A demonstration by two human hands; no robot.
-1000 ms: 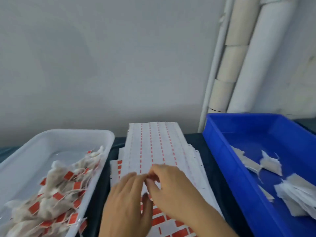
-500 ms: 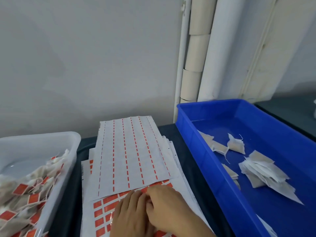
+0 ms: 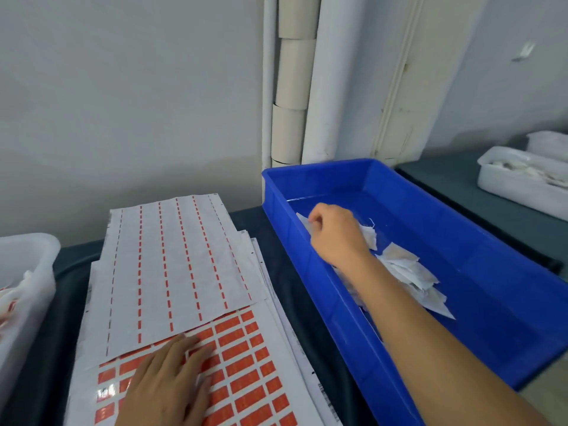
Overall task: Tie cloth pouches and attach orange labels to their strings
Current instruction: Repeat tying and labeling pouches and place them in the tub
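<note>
A sheet of orange labels (image 3: 246,379) lies at the front of the dark table, partly covered by an emptied backing sheet (image 3: 172,265) that keeps only thin orange strips. My left hand (image 3: 166,382) rests flat on the orange labels with its fingers straight. To the right, loose white cloth pouches (image 3: 408,272) lie in a blue bin (image 3: 276,192). My right hand (image 3: 333,232) reaches into the bin's far left part with its fingers curled round one pouch (image 3: 368,235), whose edges stick out on both sides of the hand.
At the left edge, a white tray (image 3: 30,256) holds pouches with orange labels (image 3: 9,299). Another white tray (image 3: 522,186) stands at the back right on a separate surface. Cardboard tubes and white rolls (image 3: 292,87) lean against the wall behind the bin.
My right hand has left the label sheet and moved right into the blue bin, closing on a pouch. My left hand stays on the labels. The view has swung to the right.
</note>
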